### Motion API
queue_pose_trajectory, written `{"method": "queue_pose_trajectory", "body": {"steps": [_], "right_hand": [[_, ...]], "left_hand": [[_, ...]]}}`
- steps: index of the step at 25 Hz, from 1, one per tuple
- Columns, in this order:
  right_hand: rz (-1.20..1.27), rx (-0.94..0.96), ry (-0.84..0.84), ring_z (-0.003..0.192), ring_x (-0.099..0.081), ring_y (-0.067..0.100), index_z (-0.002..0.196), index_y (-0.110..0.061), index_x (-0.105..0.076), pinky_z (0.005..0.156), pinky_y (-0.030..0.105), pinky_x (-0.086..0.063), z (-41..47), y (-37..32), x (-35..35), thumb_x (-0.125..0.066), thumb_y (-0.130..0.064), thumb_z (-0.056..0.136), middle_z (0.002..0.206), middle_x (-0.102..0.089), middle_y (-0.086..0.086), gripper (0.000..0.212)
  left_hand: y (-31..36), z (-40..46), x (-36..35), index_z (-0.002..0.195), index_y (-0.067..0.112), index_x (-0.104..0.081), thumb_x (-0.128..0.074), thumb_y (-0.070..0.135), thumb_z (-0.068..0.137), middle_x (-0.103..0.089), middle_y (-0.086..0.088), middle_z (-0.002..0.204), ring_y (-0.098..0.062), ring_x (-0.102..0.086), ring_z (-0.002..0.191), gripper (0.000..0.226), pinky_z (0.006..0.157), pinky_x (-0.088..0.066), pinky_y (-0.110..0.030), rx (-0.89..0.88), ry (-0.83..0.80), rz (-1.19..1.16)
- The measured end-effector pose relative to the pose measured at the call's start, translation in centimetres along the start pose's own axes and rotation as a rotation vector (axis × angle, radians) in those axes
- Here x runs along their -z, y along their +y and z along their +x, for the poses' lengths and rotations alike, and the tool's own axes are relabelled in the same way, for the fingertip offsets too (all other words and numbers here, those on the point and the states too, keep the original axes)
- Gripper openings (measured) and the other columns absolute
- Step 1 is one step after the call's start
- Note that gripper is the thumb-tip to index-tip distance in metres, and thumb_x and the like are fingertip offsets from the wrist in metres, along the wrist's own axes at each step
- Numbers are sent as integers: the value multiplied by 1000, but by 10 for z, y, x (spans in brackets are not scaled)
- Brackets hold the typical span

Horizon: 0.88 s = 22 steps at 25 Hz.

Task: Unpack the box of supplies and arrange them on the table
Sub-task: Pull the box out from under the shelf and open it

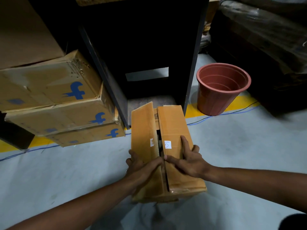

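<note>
We have the box [163,151] on the grey floor [240,155], just in front of a dark cabinet [142,47], and we hold it from the near end. Our left hand [141,166] wraps the left side: its fingers curl over the left edge while the thumb lies along the left flap, pointing at the seam. Our right hand [187,159] lies spread on the right flap, fingers straight and pressing, forefinger reaching up the cardboard and thumb meeting the left thumb at the seam. We judge this hold is meant to part the flaps, since both thumbs sit where the gap begins; the left flap already stands lifted at its far end.

The seam is open only a slit, and what is inside is too dark to name. A white label [167,144] beside the slit is partly readable at best. No counter top shows in this view, so where the supplies will go cannot be told.

Left of the cabinet a stack of cartons [54,100] with blue marks is cut off by the frame edge. To the right stands a red bucket [222,88], near a blue cable [216,116] crossing a yellow line [239,102]. Wrapped dark goods [265,39] fill the upper right, hard to make out.
</note>
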State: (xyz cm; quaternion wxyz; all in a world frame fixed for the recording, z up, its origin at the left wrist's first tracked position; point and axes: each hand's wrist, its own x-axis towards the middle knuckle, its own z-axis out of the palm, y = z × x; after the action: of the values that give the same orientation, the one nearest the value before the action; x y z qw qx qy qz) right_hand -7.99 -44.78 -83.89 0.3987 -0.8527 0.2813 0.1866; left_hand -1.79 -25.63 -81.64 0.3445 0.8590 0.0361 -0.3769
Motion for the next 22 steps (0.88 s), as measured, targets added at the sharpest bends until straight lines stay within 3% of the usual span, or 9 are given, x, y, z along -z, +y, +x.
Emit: {"method": "queue_pose_trajectory", "body": {"steps": [2,4,7,8,10,13,16,19,22], "right_hand": [[-64,-1,50,140,-27,39,155,-37,10,114,48,-34,2,-6,3,-57,-82,75,154,-12,11,114],[-110,-15,65,143,-23,40,156,-33,2,113,48,-32,3,-15,13,-55,-80,78,158,-9,11,107],[-130,-35,100,141,-26,40,156,-30,-6,111,47,-32,3,-24,20,-55,-81,77,157,-15,13,106],[-141,-27,105,141,-26,40,156,-29,-6,112,47,-33,1,-28,19,-56,-80,77,157,-15,14,107],[-202,19,84,144,-21,40,156,-27,-2,113,50,-33,-5,-35,14,-58,-77,78,159,-11,14,108],[-333,126,93,148,-10,40,157,-26,7,117,52,-29,-14,-39,4,-56,-72,84,164,0,14,106],[-486,310,170,152,0,36,158,-28,10,121,52,-20,-17,-40,-1,-49,-62,92,166,9,10,95],[-708,507,232,154,10,31,160,-21,3,123,53,-10,-22,-45,-1,-39,-49,100,166,17,6,78],[-880,545,227,154,12,30,160,-12,-2,123,53,-3,-25,-52,-5,-30,-44,104,167,12,7,70]], "left_hand": [[-1,1,6,155,27,16,-53,83,54,-17,-5,157,-30,-32,141,135,101,-38,-37,-72,-15,-30],[-2,5,15,154,38,-9,-56,81,64,-29,-1,151,-25,-38,135,111,100,-38,-35,-190,-3,-75],[-7,8,28,142,52,-32,-59,71,73,-49,2,143,-18,-51,126,76,106,-46,-47,-379,48,-102],[-8,4,32,145,53,-27,-53,65,77,-44,6,150,-14,-46,132,74,110,-41,-45,-441,78,-68],[-6,-13,38,152,53,-5,-39,55,85,-16,15,164,-5,-24,145,75,113,-31,-35,-555,153,94],[-8,-27,41,157,42,2,-24,43,89,5,10,168,-19,-11,154,72,113,-35,-45,-733,391,513],[-5,-25,52,158,22,-21,-14,43,89,0,-2,169,-29,-7,155,73,119,-25,-55,-738,451,901],[-1,-26,62,145,9,-48,-20,44,90,-24,-11,164,-35,-26,150,71,115,-30,-60,-715,447,1109],[0,-29,74,152,7,-35,-11,53,92,-19,-11,165,-33,-18,153,80,119,-20,-58,-674,456,1198]]}}
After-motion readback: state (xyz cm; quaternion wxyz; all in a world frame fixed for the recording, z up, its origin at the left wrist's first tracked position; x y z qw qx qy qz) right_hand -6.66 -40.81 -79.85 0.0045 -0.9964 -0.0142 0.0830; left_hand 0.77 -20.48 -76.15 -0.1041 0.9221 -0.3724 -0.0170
